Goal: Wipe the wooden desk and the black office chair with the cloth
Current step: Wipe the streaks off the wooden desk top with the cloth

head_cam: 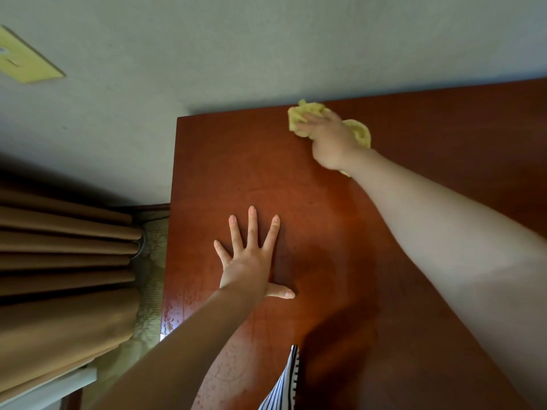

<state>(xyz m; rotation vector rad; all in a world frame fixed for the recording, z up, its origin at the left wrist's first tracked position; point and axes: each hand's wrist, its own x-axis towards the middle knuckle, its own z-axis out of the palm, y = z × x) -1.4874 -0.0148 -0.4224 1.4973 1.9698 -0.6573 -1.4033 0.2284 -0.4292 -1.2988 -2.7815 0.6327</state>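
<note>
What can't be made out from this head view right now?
Black office chair: outside the head view.
Yellow cloth: middle hidden beneath the right hand gripping it.
Wooden desk: right and near edges cut by the frame; forearms cover parts.
Yellow wall plate: cut by left edge.

Possibly smeared wooden desk (236, 173), yellow cloth (297, 122) atop.

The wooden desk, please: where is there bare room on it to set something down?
Bare wooden desk lies between the flat left hand and the cloth, and in the far right corner beyond the right forearm. Only the rear edge, where the right hand grips the cloth, is crowded.
</note>
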